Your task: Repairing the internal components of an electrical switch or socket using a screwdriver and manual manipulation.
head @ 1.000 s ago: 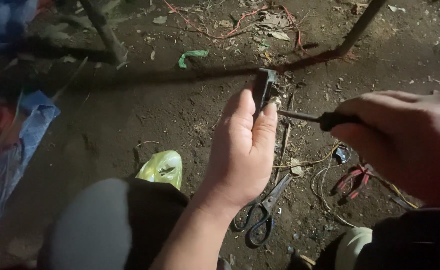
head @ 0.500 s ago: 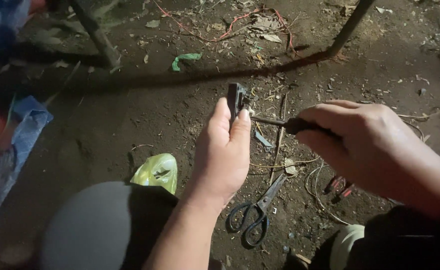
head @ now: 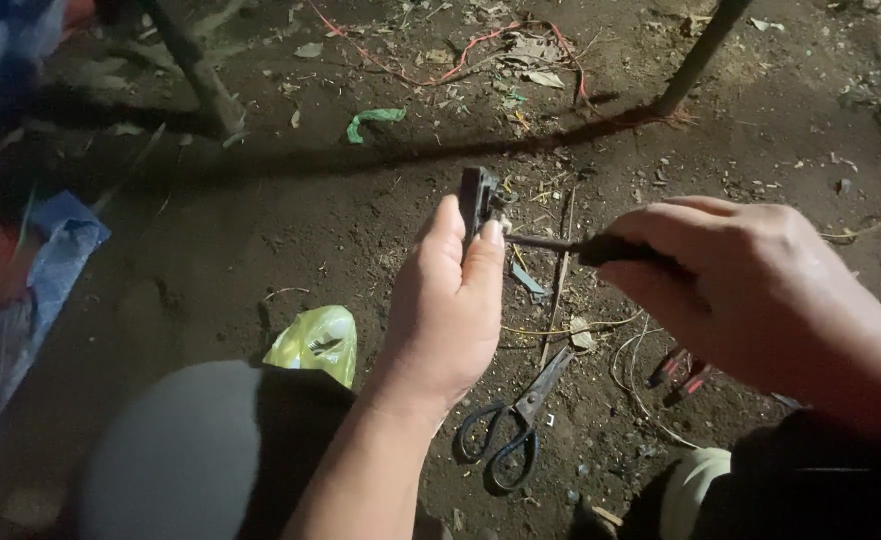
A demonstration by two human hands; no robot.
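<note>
yellow plastic bag (head: 314, 343) lies on the dirt ground (head: 260, 230) by the knee | left hand (head: 447, 300) pinches a small black part (head: 479, 194) upright | black-handled scissors (head: 512, 425) lie just below | right hand (head: 750, 290) is fisted around a screwdriver (head: 580, 246), tip at the part

Outdoor dirt yard at night: bare soil (head: 260, 230) littered with dry leaves (head: 530, 48).

Small black electrical fitting (head: 478, 198): standing upright, sitting pinched at fingertip height above the dirt floor. Screwdriver (head: 580, 246): dark handle, thin metal shaft lying level, tip pressing into the fitting's side.
</note>
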